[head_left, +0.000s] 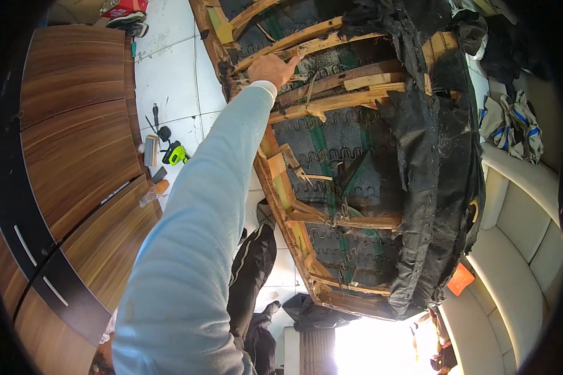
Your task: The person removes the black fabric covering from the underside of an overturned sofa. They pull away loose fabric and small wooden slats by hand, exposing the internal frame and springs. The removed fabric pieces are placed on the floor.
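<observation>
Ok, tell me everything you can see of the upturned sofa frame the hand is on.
The sofa frame lies underside-up on the white tile floor. Pale, splintered wooden rails and cross slats show, with zigzag metal springs and green webbing between them. Torn black dust cloth hangs crumpled over its right side. One hand, on a light-blue sleeve, touches an upper slat. A cream sofa stands beside it.

Only one of your arms shows. It comes up from the lower edge and stretches far forward and upward, almost fully straight at the elbow, in a pale blue long sleeve with a white cuff at the wrist. Which arm it is cannot be told for certain; it enters left of centre. Your hand (273, 67) is seen from the back, knuckles toward you, with the fingers (293, 57) extended forward and bunched together, pointing up and right. Your other hand is out of view.
</observation>
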Action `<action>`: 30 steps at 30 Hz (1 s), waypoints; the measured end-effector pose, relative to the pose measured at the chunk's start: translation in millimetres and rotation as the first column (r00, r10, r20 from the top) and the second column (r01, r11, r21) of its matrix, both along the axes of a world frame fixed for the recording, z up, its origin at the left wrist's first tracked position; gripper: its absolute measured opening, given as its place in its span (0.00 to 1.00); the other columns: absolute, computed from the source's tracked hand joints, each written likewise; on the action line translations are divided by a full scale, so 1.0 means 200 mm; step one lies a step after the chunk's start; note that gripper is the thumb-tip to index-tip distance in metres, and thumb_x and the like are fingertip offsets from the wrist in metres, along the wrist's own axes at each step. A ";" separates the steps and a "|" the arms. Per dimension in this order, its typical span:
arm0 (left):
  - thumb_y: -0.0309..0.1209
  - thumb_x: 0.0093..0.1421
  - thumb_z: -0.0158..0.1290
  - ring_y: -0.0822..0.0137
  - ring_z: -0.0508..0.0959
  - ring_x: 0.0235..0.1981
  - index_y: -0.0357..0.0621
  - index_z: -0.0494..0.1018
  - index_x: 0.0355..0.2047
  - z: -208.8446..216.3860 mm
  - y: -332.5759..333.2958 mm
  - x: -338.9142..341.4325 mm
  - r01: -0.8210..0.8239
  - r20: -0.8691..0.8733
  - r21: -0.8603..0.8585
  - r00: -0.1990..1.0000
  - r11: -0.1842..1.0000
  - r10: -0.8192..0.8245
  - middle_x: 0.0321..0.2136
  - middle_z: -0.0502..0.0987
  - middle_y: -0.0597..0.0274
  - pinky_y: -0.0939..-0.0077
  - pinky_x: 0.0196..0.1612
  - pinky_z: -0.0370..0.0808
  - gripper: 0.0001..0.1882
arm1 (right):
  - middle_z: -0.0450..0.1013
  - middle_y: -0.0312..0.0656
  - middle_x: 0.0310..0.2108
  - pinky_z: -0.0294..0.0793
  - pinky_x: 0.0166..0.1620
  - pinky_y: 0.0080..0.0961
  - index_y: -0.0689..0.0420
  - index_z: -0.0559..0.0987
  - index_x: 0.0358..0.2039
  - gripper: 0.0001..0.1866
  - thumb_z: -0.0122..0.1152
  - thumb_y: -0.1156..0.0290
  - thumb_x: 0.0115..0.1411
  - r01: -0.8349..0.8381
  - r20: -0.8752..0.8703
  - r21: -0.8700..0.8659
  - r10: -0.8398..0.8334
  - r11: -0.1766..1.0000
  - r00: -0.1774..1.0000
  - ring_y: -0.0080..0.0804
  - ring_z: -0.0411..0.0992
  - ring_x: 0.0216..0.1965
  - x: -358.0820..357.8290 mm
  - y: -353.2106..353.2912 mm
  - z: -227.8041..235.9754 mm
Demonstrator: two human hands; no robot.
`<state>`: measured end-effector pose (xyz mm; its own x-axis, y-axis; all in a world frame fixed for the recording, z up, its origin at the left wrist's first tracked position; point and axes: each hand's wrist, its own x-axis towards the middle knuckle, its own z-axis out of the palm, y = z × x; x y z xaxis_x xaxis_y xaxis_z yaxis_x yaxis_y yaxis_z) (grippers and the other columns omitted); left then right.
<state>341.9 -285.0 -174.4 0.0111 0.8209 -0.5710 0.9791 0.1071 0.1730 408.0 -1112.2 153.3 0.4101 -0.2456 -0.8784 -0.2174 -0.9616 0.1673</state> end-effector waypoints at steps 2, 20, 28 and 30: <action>0.73 0.67 0.43 0.58 0.86 0.29 0.41 0.86 0.26 0.02 0.02 0.01 0.019 -0.010 -0.064 1.000 0.998 -0.019 0.24 0.84 0.56 0.57 0.35 0.82 0.45 | 0.81 0.48 0.36 0.79 0.35 0.32 0.63 0.79 0.52 0.15 0.58 0.68 0.70 0.007 -0.004 0.004 -0.007 1.000 1.000 0.34 0.80 0.33 0.00 0.01 -0.01; 0.62 0.73 0.44 0.35 0.75 0.61 0.31 0.69 0.65 -0.13 -0.43 -0.55 -0.021 0.317 0.360 0.943 0.933 -0.101 0.63 0.71 0.29 0.46 0.67 0.69 0.42 | 0.81 0.47 0.39 0.80 0.32 0.28 0.65 0.78 0.54 0.17 0.60 0.72 0.68 0.033 -0.008 0.142 -0.032 0.989 0.999 0.32 0.80 0.32 0.07 -0.10 -0.04; 0.43 0.73 0.42 0.41 0.78 0.58 0.45 0.71 0.66 -0.01 -2.24 -1.73 0.571 0.109 -0.524 0.781 0.632 -0.615 0.54 0.79 0.33 0.47 0.57 0.78 0.26 | 0.81 0.47 0.40 0.80 0.31 0.27 0.66 0.78 0.55 0.18 0.62 0.73 0.67 0.107 -0.054 0.300 -0.095 0.948 0.994 0.31 0.80 0.31 0.01 -0.51 0.05; 0.63 0.72 0.39 0.37 0.79 0.57 0.42 0.80 0.58 0.40 -2.59 -1.62 0.319 0.227 -0.623 0.948 0.714 -0.225 0.54 0.81 0.38 0.49 0.63 0.72 0.39 | 0.81 0.47 0.40 0.80 0.31 0.26 0.66 0.78 0.55 0.18 0.62 0.73 0.66 0.220 -0.022 0.316 -0.225 0.923 0.974 0.30 0.80 0.31 -0.06 -0.71 0.08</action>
<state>17.3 -802.8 -94.1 0.2846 0.2050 -0.9365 0.9581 -0.0292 0.2848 395.8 -1254.9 170.2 0.3905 -0.0439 -0.9196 -0.4320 -0.8908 -0.1409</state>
